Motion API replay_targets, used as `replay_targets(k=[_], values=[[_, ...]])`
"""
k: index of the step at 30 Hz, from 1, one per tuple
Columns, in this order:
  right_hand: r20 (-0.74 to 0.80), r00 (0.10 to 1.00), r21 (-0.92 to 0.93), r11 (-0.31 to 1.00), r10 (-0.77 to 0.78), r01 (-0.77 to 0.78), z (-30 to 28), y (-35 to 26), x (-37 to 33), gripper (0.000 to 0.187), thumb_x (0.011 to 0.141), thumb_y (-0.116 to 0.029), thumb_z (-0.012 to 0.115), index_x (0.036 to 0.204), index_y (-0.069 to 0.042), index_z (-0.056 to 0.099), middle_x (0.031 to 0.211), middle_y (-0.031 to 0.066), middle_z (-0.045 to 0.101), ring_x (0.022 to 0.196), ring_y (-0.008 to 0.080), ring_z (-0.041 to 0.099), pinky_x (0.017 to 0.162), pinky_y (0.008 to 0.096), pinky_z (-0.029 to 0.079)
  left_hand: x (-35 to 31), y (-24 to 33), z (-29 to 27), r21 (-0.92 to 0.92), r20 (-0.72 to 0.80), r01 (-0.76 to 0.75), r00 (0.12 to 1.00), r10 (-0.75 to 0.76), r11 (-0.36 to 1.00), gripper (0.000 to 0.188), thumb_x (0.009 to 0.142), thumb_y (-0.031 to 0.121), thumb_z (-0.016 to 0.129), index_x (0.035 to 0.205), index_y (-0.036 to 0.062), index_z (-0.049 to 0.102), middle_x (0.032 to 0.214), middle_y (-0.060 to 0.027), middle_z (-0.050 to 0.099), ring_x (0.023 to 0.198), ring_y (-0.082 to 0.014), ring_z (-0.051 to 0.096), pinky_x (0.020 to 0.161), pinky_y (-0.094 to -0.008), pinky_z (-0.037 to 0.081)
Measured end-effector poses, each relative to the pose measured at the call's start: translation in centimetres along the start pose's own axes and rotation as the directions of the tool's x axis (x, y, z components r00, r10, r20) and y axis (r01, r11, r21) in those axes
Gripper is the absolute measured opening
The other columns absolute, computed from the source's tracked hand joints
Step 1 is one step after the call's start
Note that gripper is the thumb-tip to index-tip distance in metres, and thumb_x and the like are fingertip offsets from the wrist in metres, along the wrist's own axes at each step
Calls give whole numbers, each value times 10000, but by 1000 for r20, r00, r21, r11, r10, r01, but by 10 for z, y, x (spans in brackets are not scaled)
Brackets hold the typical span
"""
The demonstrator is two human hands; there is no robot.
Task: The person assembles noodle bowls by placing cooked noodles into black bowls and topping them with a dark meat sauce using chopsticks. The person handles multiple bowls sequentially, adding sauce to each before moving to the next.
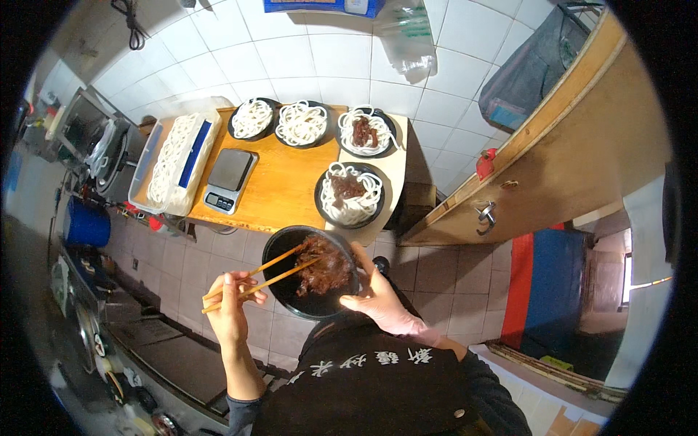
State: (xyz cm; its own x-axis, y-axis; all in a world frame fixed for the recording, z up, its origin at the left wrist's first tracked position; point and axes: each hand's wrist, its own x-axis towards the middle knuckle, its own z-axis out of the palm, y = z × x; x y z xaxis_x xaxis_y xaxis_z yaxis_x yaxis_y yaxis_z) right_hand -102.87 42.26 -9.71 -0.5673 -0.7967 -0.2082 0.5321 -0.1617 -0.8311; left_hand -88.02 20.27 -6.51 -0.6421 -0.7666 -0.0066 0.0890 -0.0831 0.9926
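My left hand (231, 298) is closed around a pair of wooden chopsticks (263, 269), whose tips reach into a dark reddish-brown meat mixture (325, 269). That mixture lies in a large black bowl (289, 301), held at its right rim by my right hand (378, 291). Just beyond, a black bowl of thick white noodles with brown topping (350, 195) stands at the table's near right. Behind it is another topped noodle bowl (366, 132). Two bowls hold plain noodles, one in the middle (301, 123) and one further left (252, 118).
A digital scale (232, 174) rests on the wooden table (280, 196), beside a plastic tub of noodles (174, 156). An open wooden door (523, 182) stands at the right. Metal kitchen counters (80, 305) line the left, and a plastic bag (407, 43) hangs on the tiled wall.
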Motion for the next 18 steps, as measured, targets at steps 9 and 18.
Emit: replay_targets(k=[9, 18], values=[[98, 994, 74, 996, 43, -51, 28, 30, 15, 932, 775, 14, 684, 1541, -86, 164, 1472, 102, 358, 1352, 218, 364, 1098, 356, 350, -18, -15, -45, -327, -206, 1, 976, -73, 945, 343, 1025, 286, 486, 928, -12, 623, 755, -144, 672, 578, -223, 650, 559, -300, 542], [-2, 1000, 118, 993, -10, 10, 33, 13, 30, 940, 755, 100, 640, 1548, -100, 177, 1479, 64, 381, 1335, 182, 401, 1109, 320, 339, -21, 19, -56, -128, -192, -160, 972, 134, 979, 302, 1019, 206, 483, 1011, -65, 617, 821, -167, 663, 568, -222, 651, 507, -289, 539]])
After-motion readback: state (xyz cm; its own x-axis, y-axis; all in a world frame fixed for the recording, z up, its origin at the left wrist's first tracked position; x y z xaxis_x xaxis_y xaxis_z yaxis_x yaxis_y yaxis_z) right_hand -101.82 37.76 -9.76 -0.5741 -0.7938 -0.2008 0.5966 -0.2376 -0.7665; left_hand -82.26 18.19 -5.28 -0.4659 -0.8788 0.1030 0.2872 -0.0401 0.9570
